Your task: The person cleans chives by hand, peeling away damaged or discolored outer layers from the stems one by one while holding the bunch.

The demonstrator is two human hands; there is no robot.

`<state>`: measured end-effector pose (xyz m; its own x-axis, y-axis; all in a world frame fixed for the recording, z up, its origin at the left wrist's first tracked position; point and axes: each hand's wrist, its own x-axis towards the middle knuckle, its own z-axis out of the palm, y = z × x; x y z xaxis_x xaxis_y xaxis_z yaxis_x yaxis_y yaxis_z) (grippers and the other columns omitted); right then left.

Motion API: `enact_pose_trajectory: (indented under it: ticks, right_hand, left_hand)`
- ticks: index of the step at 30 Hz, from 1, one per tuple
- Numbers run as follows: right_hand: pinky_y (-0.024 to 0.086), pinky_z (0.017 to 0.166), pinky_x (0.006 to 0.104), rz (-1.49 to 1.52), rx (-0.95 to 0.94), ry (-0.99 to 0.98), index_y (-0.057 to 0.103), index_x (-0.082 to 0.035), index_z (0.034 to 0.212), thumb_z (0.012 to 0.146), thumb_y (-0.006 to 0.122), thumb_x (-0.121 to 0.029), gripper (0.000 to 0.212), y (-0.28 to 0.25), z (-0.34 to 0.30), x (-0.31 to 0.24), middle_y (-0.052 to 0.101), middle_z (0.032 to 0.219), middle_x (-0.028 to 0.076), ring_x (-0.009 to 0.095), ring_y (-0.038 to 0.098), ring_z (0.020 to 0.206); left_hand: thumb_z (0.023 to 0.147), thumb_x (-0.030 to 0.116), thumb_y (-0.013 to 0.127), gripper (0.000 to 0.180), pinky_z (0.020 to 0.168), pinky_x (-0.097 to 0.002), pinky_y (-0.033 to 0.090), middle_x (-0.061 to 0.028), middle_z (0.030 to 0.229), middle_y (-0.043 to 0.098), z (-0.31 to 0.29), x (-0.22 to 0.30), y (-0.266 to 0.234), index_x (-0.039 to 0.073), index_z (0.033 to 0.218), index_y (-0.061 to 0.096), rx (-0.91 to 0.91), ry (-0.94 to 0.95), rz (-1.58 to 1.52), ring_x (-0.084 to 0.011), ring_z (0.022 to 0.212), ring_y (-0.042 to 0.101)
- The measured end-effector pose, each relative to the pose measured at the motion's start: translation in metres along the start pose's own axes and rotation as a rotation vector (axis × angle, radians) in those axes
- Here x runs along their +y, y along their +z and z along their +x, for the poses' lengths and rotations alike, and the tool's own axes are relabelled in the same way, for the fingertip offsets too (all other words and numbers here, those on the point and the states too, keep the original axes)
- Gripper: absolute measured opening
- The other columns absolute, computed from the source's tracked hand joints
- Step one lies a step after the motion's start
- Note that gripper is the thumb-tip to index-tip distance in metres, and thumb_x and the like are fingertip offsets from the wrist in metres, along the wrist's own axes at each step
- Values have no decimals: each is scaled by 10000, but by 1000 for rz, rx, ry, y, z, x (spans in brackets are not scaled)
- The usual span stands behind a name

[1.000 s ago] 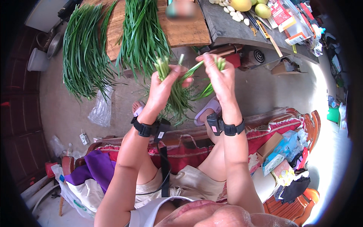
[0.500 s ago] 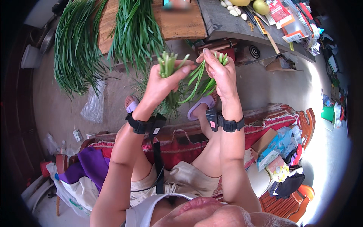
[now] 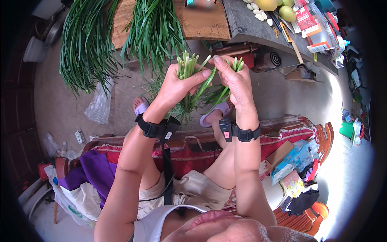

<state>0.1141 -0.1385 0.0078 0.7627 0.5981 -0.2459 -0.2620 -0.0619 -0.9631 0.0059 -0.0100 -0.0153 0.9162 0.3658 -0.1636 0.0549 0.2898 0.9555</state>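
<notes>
My left hand is closed round a thick bunch of garlic chives, its pale cut stems pointing up and the green leaves hanging below. Just to its right, my right hand grips a smaller bunch of garlic chives, whose leaves droop toward the left hand. The right thumb and fingertips pinch close to a single stalk that leans out from the left bunch; whether they hold it I cannot tell. Ahead, two large heaps of long green chives, a left heap and a right heap, hang over a wooden board's edge.
A grey table at the far right bears garlic cloves, yellow-green fruit, a knife-like tool and packages. Chive scraps and a clear plastic bag lie on the floor. Bags and clothes crowd the red-covered bench.
My hands have come closer together, the left moving slightly right and up. The right fingertips now meet near the left bunch's stalk. The view has shifted a little.
</notes>
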Motion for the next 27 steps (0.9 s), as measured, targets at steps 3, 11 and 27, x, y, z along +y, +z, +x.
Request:
enact_pose_trajectory:
  ticks: [3,11,27]
  right_hand:
    - [168,444,201,8,54,-1,674,-69,779,853,717,-289,236,-2,0,2,426,557,-112,-6,287,473]
    - [170,433,201,236,-144,163,651,-68,807,887,667,-294,240,-14,3,5,365,528,-119,-8,287,452]
    - [325,539,192,-31,-78,-1,651,-64,754,832,741,-196,178,-2,0,4,569,662,-63,7,464,606]
  left_hand:
    - [871,208,694,192,451,-227,333,31,551,518,1,1,0,19,842,676,-14,-2,43,-41,485,442]
    - [877,115,673,138,498,-196,379,37,714,606,-1,1,0,12,968,678,-56,115,163,-22,574,471]
    - [805,161,717,165,560,-286,444,-37,653,626,-2,-10,-1,5,808,665,12,174,381,-59,609,522]
